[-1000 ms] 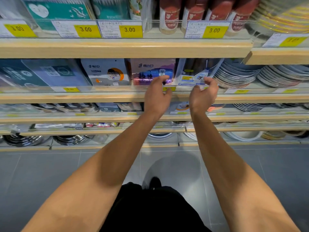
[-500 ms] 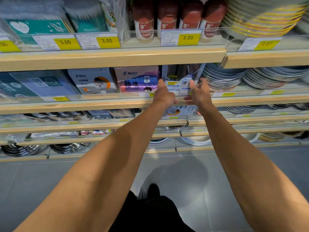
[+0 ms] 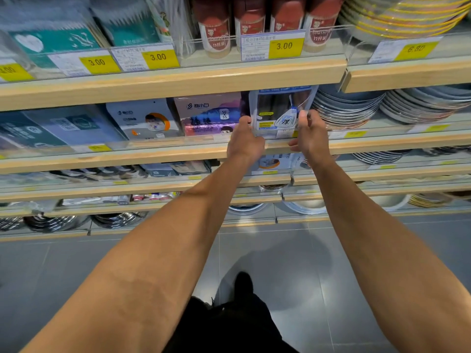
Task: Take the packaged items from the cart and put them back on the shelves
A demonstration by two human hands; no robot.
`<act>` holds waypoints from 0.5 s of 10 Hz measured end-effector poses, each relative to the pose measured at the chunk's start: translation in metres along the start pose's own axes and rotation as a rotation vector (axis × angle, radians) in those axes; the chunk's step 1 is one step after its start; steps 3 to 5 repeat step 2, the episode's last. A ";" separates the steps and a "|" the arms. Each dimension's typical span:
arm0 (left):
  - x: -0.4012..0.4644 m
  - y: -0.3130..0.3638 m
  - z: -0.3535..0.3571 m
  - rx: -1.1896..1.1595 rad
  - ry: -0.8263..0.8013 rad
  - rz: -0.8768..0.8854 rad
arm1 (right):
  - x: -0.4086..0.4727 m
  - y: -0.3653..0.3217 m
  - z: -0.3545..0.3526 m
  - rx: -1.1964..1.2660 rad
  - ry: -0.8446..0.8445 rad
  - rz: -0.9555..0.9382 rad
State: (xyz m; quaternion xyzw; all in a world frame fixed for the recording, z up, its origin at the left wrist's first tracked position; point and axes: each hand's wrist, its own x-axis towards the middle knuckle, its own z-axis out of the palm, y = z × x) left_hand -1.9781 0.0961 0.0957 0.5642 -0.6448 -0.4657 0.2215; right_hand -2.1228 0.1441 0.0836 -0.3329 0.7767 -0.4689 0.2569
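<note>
I count four red-capped toothpick jars (image 3: 214,34), five yellow price tags (image 3: 285,47) on the top shelf (one cut off at the left edge), and my two hands (image 3: 244,141).

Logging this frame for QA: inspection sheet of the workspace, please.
Surface: wooden shelf with clear front rail, yellow price tags.
Job's things: blue-white package upright on that shelf, between pink package and plate stacks.
Clutter: red toothpick jars on the shelf above; more plates lower down.
Hands: left hand and right hand grip the package's side edges.
Cables: nothing seen.
Surroundings: grey tiled floor; cart not in view.
</note>
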 end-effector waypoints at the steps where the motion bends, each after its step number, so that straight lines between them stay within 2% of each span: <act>1: -0.003 0.002 -0.003 0.003 -0.028 -0.003 | 0.004 -0.001 0.004 -0.012 0.009 0.027; 2: -0.004 -0.001 -0.002 0.034 0.031 0.039 | 0.006 0.006 0.010 -0.056 0.172 0.029; 5: -0.004 -0.001 -0.002 0.034 0.031 0.039 | 0.006 0.006 0.010 -0.056 0.172 0.029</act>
